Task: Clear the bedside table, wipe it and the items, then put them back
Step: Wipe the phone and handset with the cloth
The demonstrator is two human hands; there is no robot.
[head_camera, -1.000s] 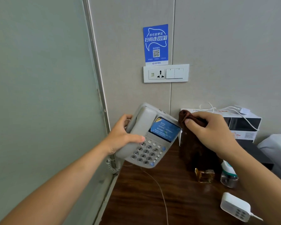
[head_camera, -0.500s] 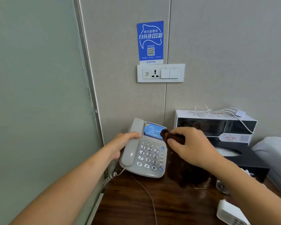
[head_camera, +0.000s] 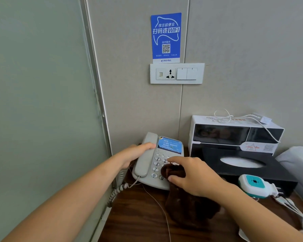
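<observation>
A grey desk telephone (head_camera: 148, 165) with a blue card over its keypad stands on the dark wooden bedside table (head_camera: 138, 222), against the wall. My left hand (head_camera: 135, 154) grips its left side, thumb lying across the handset. My right hand (head_camera: 192, 175) holds a dark brown cloth (head_camera: 173, 172) and presses it on the lower keys. The rest of the cloth hangs below my wrist onto the table.
A black tissue box (head_camera: 243, 165) sits right of the phone, with a white box (head_camera: 234, 131) and a white cable behind it. A white-and-teal plug-in device (head_camera: 255, 186) lies in front. White bedding (head_camera: 299, 163) is at the right edge. A socket panel (head_camera: 177, 73) is on the wall.
The phone went from lifted and tilted in my left hand to resting on the table. My right hand slid the cloth from the phone's top edge down to the keypad.
</observation>
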